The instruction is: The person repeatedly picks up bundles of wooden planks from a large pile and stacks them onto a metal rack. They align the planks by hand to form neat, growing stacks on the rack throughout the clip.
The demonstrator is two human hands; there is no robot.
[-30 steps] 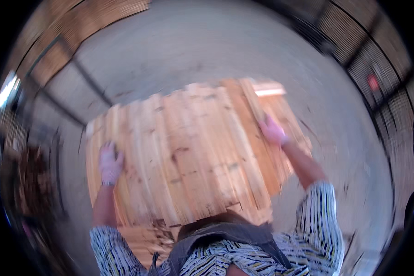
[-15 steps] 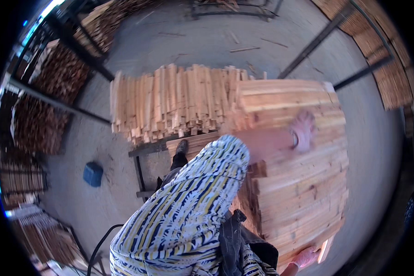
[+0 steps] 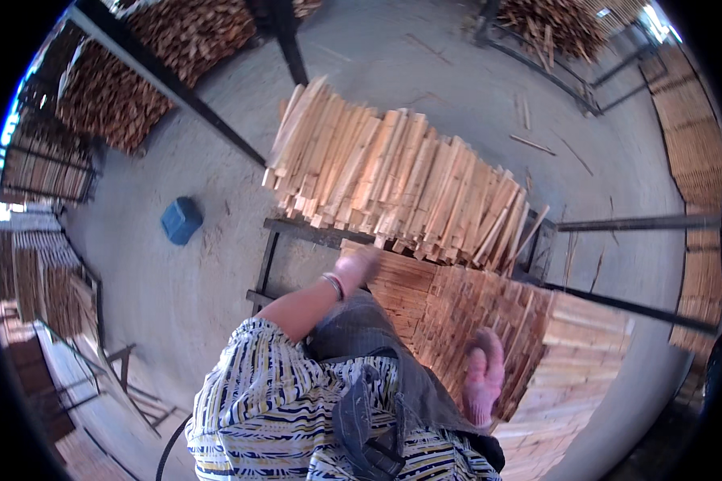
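Note:
A row of loose wooden slats (image 3: 385, 172) lies side by side on a dark metal frame ahead of me. My left hand (image 3: 361, 266), gloved in pink with a bracelet at the wrist, is at the near ends of these slats. It is smeared by motion, so I cannot tell whether its fingers grip one. To the right, my right hand (image 3: 484, 377), in a pink glove with darkened fingertips, is over the end faces of a neat stack of wooden slats (image 3: 582, 361). Its fingers look slightly bent and apart, with nothing visible in them.
A blue plastic container (image 3: 182, 220) stands on the floor at left. Dark metal posts (image 3: 176, 88) and a bar (image 3: 642, 224) rise around the rack. Piles of wood (image 3: 168, 48) stand far left, with another pile (image 3: 549, 28) at the back right. Loose slats (image 3: 532, 144) lie on the floor.
My left hand has come back from the top of the right stack to the loose slats. My right hand has moved from the stack's near edge to its end faces. The view has turned.

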